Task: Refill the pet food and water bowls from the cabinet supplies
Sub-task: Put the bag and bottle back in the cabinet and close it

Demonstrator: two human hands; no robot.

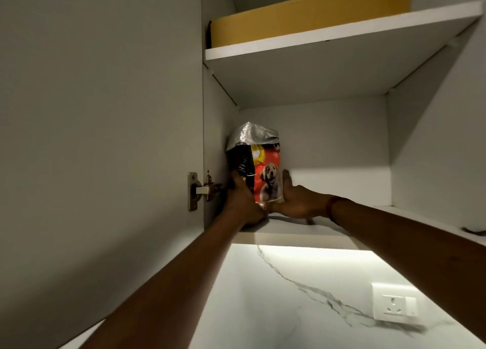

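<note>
both hands clasp the dog food bag on the lower cabinet shelf

head view: the dog food bag [259, 170] stands upright at the left end of the lower shelf [297, 229], close against the cabinet's left wall and just inside the door hinge [201, 191]. the left hand [240, 198] is wrapped around the bag's dark left side low down, and the right hand [292, 198] presses flat against its right edge near the base, with its thumb up along the pack. so the bag is grasped between the two hands at its lower third. whether its base rests on the shelf or has lifted clear cannot be told, since the hands hide it.

the pack looks like soft foil laminate. its silver top is opened, crumpled and folded over loosely, so it will likely flex and slump rather than stay stiff. the glossy skin may be slippery. the lower part looks full, so the weight probably sits low, moderate rather than heavy. a hold low on both sides, or one hand under the base, seems best. gripping the loose top risks spilling kibble, and it should stay upright coming down.

on the upper shelf [342, 37] sits a yellow cardboard box [310, 17], well apart from the bag. below the cabinet a lit marble wall carries a wall socket [394, 306]. no bowls are in view.
</note>
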